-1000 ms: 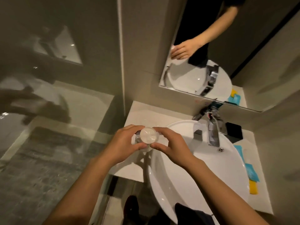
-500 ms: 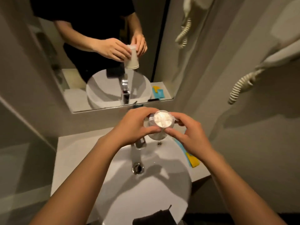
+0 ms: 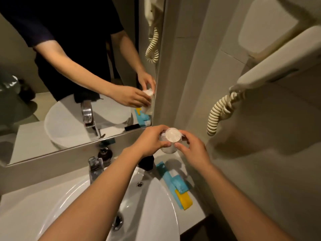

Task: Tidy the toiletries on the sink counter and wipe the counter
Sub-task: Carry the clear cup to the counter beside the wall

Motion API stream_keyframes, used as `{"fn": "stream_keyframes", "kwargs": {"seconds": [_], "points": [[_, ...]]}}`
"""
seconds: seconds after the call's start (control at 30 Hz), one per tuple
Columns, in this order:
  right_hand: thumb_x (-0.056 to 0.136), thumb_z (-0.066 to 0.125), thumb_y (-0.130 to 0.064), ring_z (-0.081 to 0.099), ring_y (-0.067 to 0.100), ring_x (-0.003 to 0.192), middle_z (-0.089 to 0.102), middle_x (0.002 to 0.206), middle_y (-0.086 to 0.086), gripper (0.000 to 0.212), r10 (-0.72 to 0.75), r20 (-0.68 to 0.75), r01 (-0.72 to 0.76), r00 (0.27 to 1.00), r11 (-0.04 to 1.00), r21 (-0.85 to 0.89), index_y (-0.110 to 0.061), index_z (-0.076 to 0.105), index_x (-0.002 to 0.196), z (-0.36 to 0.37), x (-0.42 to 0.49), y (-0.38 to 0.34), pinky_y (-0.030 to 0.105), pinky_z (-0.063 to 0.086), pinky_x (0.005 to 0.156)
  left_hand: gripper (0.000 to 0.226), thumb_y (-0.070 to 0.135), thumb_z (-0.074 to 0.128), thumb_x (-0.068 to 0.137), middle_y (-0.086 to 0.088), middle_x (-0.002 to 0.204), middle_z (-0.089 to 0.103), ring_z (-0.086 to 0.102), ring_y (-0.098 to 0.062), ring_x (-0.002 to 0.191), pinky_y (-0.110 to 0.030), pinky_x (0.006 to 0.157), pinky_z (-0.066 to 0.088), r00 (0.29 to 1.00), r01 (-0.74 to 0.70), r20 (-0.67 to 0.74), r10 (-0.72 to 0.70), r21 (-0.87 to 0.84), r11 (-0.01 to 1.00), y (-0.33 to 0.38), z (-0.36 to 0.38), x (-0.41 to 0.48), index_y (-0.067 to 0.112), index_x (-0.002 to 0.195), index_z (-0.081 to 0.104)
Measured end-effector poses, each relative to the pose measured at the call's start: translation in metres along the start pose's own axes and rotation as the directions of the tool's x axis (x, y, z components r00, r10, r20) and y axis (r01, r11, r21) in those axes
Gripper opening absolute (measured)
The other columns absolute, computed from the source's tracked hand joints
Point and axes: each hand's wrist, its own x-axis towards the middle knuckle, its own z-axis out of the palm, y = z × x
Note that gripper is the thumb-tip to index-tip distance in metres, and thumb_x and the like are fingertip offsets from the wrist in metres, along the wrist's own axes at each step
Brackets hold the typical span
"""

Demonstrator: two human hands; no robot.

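A white paper cup in clear plastic wrap (image 3: pixel 172 137) is held between both hands above the far right corner of the counter (image 3: pixel 194 213), close to the wall. My left hand (image 3: pixel 150 142) grips its left side and my right hand (image 3: pixel 193 149) pinches its right side and lower rim. Beneath them, blue and yellow toiletry packets (image 3: pixel 177 186) lie in a row on the counter right of the white basin (image 3: pixel 156 211). A dark round object (image 3: pixel 146 162) stands behind the basin, partly hidden by my left wrist.
A chrome tap (image 3: pixel 94 166) and a dark bottle (image 3: pixel 105 154) stand at the basin's back. The mirror (image 3: pixel 52 110) covers the wall behind. A wall hairdryer with a coiled cord (image 3: pixel 220 112) hangs on the right wall. The drain (image 3: pixel 118 221) is partly under my left forearm.
Both hands carried the cup from the counter's left side, over the basin, to its far right corner. The view swung right with them.
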Motion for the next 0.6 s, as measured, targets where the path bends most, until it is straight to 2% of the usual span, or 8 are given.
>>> {"fn": "stream_keyframes", "kwargs": {"seconds": [0.13, 0.27, 0.37, 0.6], "points": [[0.091, 0.075, -0.017, 0.062, 0.013, 0.115, 0.068, 0.126, -0.005, 0.047, 0.091, 0.003, -0.091, 0.996, 0.996, 0.005, -0.025, 0.061, 0.135, 0.017, 0.028, 0.034, 0.042, 0.052, 0.103, 0.056, 0.022, 0.090, 0.073, 0.000, 0.115, 0.073, 0.066, -0.017, 0.106, -0.029, 0.088, 0.049, 0.998, 0.067, 0.012, -0.067, 0.025, 0.997, -0.026, 0.027, 0.034, 0.022, 0.123, 0.064], [0.088, 0.076, -0.012, 0.064, 0.016, 0.113, 0.071, 0.123, -0.003, 0.046, 0.091, -0.003, -0.091, 0.996, 0.996, 0.024, -0.022, 0.065, 0.131, 0.040, 0.048, 0.064, 0.046, 0.052, 0.102, 0.056, 0.022, 0.090, 0.074, -0.004, 0.116, 0.073, 0.065, -0.020, 0.105, -0.030, 0.086, 0.048, 0.992, 0.120, 0.043, -0.122, 0.041, 0.992, -0.053, 0.045, 0.054, 0.018, 0.124, 0.064], [0.088, 0.076, -0.011, 0.064, 0.021, 0.115, 0.070, 0.125, 0.001, 0.048, 0.142, 0.004, -0.142, 0.990, 0.988, 0.052, -0.019, 0.064, 0.133, 0.059, 0.059, 0.083, 0.049, 0.052, 0.102, 0.054, 0.021, 0.090, 0.074, -0.004, 0.112, 0.073, 0.066, -0.021, 0.101, -0.029, 0.082, 0.048, 0.986, 0.154, 0.065, -0.157, 0.043, 0.987, -0.073, 0.054, 0.063, 0.017, 0.122, 0.065], [0.091, 0.073, -0.011, 0.063, 0.015, 0.111, 0.068, 0.123, -0.003, 0.042, 0.198, 0.003, -0.198, 0.980, 0.977, 0.083, -0.022, 0.064, 0.130, 0.089, 0.075, 0.109, 0.043, 0.054, 0.100, 0.059, 0.028, 0.087, 0.078, -0.003, 0.120, 0.070, 0.064, -0.023, 0.108, -0.043, 0.096, 0.052, 0.967, 0.224, 0.101, -0.236, 0.112, 0.968, -0.103, 0.069, 0.080, 0.019, 0.129, 0.061]]}}
